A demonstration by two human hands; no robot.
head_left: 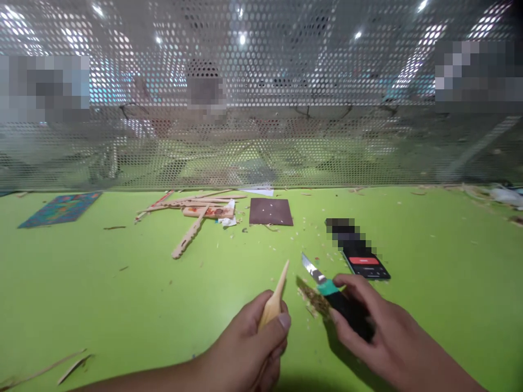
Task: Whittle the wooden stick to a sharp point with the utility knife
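My left hand [261, 332] is closed round a pale piece of wood [274, 305] whose carved, tapering tip points up and away from me. The lower part of the piece is hidden in my palm. In my right hand [376, 321] is a carving knife [341, 302] with a black handle and a green band near the blade. Its short bright blade [312, 268] points up and left, apart from the wood. Small wood shavings [312, 299] lie on the table between my hands.
On the green table [122, 305], several carved wooden sticks [190, 234] lie at the back left. Near them is a brown square sheet [271, 211]. A phone [363, 256] lies beyond my right hand, a patterned sheet [61, 209] far left. A perforated metal screen [261, 130] borders the back.
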